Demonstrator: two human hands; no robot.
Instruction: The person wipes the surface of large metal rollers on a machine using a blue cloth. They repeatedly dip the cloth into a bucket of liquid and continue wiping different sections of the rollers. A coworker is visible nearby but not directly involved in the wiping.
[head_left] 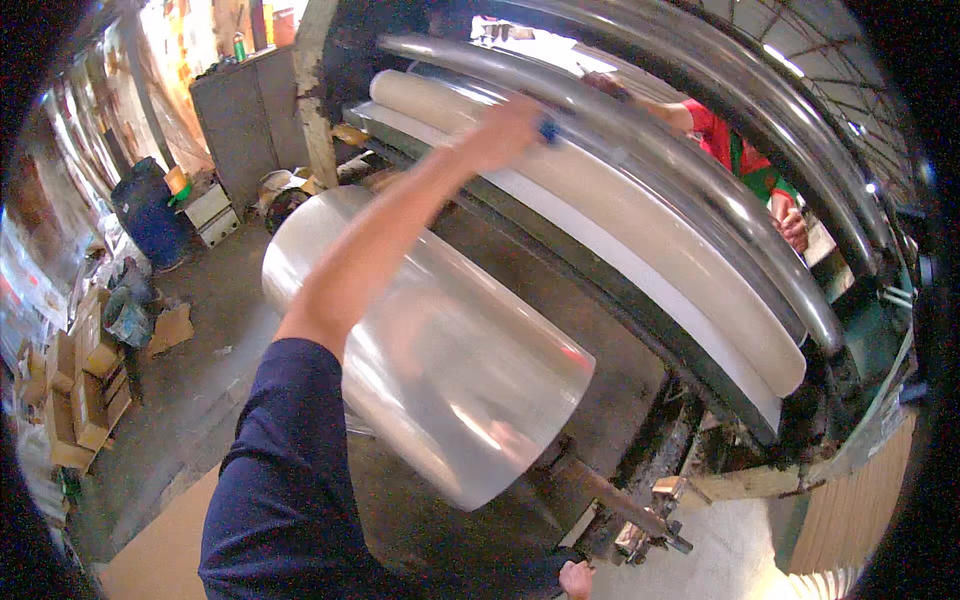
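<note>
1. The beige roller is set slantwise along the machine, with a white strip running along its near edge.
2. Over the upper left part of the beige roller, the left hand is reached out, with a small blue thing at its fingertips.
3. Well apart from the beige roller, on its near side by the lower edge of the view, the right hand is seen. (The left hand is blurred and the right partly cut off, so how far either is open, and whether anything is gripped, cannot be told.)
4. On the near side of the beige roller, a large shiny roll is crossed by the left forearm.
5. Just beyond the beige roller, a metal bar is mounted; behind that, a co-worker's hand is shown.
6. Well to the left of the beige roller, a dark blue barrel and cardboard boxes are placed.
</note>
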